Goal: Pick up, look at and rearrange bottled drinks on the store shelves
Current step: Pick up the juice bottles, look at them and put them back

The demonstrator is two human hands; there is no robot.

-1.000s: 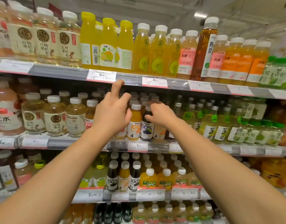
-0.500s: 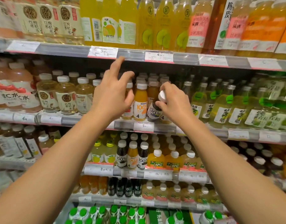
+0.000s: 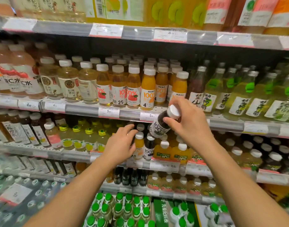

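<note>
My right hand (image 3: pixel 188 123) grips a small dark juice bottle (image 3: pixel 162 124) with a white cap and a "100%" label, tilted with its cap up and to the right, in front of the shelf edge. My left hand (image 3: pixel 120 144) reaches into the shelf below with fingers spread, beside a small orange juice bottle (image 3: pixel 139 145) and a matching dark bottle (image 3: pixel 149 149). I cannot tell whether the left fingers touch a bottle. On the shelf above stand apple and orange "100%" bottles (image 3: pixel 148 89) with white caps.
Pale tea bottles (image 3: pixel 67 81) stand at the left, green-labelled bottles (image 3: pixel 242 94) at the right. Orange NFC bottles (image 3: pixel 181 153) sit right of my left hand. Packs of green-capped bottles (image 3: pixel 121 208) fill the bottom. Price rails (image 3: pixel 81 108) front each shelf.
My right hand has lifted the dark bottle off the upper shelf and brought it down, tilted. My left hand has dropped from the upper shelf to the shelf below. The view has tipped downward.
</note>
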